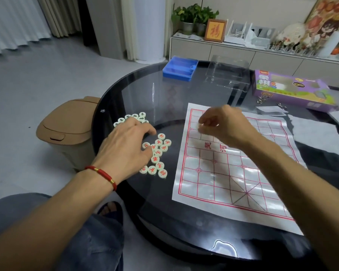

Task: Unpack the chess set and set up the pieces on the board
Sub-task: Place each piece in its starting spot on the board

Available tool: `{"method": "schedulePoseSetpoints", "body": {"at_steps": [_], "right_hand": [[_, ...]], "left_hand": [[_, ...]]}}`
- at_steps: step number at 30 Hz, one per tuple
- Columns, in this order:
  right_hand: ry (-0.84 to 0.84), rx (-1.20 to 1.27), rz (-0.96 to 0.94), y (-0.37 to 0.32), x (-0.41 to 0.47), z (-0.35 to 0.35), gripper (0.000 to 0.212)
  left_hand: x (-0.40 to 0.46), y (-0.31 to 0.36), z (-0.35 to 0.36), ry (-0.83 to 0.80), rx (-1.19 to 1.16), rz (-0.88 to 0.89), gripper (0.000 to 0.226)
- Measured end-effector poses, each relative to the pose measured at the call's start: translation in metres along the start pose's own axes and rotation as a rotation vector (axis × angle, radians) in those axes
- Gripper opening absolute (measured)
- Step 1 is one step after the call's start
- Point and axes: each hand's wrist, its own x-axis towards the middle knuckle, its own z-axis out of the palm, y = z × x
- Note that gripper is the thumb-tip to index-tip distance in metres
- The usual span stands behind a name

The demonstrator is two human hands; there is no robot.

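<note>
1. The unpacking looks done; the purple box (291, 89), the blue tray (179, 68) and the clear cover (228, 73) sit at the far side of the round glass table (125, 90), and the paper board (235, 173) lies flat with no piece plainly standing on it; so the placing is, I judge, only beginning.
2. The pieces lie loose on the glass to the left of the board, apart from it; the red-lettered pieces (158, 155) in a cluster nearer the person, the dark-lettered pieces (131, 118) in a group beyond.
3. The left hand (125, 145) rests over the pile with fingers curled down among the pieces; whether it grips one I cannot tell.
4. The right hand (223, 126) hovers over the board's far left corner, fingertips pinched narrow on what looks like a pale piece; blur leaves that uncertain.
5. The next move calls for setting that piece squarely on a line crossing, not inside a square; then the left hand should sort the pile by colour and feed pieces across without shifting the thin sheet.
</note>
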Motion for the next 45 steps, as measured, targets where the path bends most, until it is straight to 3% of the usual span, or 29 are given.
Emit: {"method": "schedulePoseSetpoints", "body": {"at_steps": [3,9,12,18,29,36,45], "right_hand": [[0.108,-0.074,0.233,0.056,0.000,-0.012,0.023],[0.030,-0.185,0.243,0.079,-0.003,-0.003,0.029],[0.114,-0.226,0.070,0.050,-0.008,0.004,0.028],[-0.101,-0.124,-0.440,-0.033,-0.018,0.054,0.038],[-0.022,-0.202,-0.425,-0.025,0.002,0.068,0.023],[-0.087,-0.230,-0.465,-0.029,0.003,0.065,0.036],[-0.046,-0.194,-0.453,-0.030,0.003,0.059,0.020]], "left_hand": [[0.001,0.000,0.003,-0.015,0.006,-0.008,0.039],[0.004,0.004,0.009,-0.039,0.039,-0.017,0.041],[0.006,0.004,0.009,-0.015,0.053,-0.030,0.040],[0.008,0.004,0.007,0.001,0.066,-0.089,0.041],[0.006,-0.004,0.002,0.065,0.013,-0.107,0.050],[0.007,-0.004,0.000,0.072,0.010,-0.109,0.050],[0.008,0.000,0.004,0.056,-0.030,-0.098,0.054]]}}
